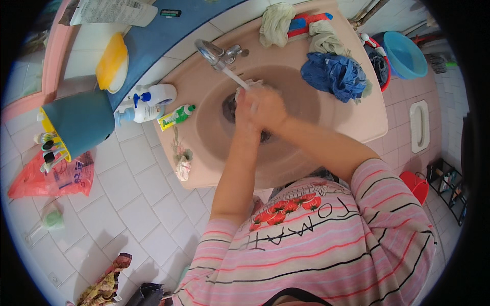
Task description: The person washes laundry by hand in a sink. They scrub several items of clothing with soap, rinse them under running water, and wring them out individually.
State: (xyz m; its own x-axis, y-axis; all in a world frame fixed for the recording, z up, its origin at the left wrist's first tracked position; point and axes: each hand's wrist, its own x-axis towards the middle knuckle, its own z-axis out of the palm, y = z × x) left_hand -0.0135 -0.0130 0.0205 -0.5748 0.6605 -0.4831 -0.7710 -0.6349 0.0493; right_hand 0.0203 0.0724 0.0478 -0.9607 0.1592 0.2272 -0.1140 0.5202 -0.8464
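Observation:
My left hand and my right hand are pressed together over the basin of a pink washbasin. A pale, wet cloth is squeezed between them, and only its upper edge shows past my fingers. Water runs from the chrome faucet onto the cloth and my hands. Beneath them lies something dark in the basin, mostly hidden, possibly fabric. My right hand is slightly blurred.
On the rim's right lie a bundled blue cloth, pale cloths and a red-and-blue brush-like tool. Pump bottles and a green-yellow tube stand left. A toothbrush cup juts from the wall. A blue basin sits right.

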